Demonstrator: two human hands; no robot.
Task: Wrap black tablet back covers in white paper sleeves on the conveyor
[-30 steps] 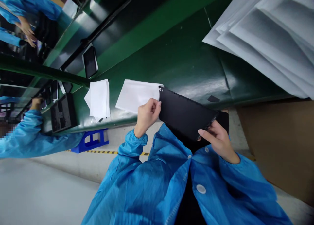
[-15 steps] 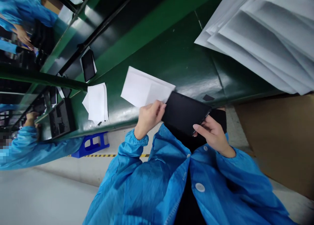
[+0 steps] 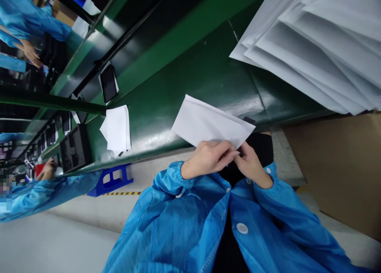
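A white paper sleeve slants in front of me at the green bench's near edge. My left hand is closed on its lower edge, fingers bent near the right end. At that right end, my right hand pinches the sleeve's lower corner, its fingertips touching those of the left hand. The flat black tablet from the earlier frame is out of sight, and the sleeve lies over where it was. A small dark patch shows on the bench just past the sleeve's right end.
A big stack of white sleeves fills the bench's right end. Leftward lie more white sleeves, a black device on white paper and a black tray. Below are a blue stool and cardboard. Co-workers' blue sleeves show at left.
The sleeve has moved right and now covers the place of the black tablet, which has gone from view. My left hand has moved right, up against my right hand.
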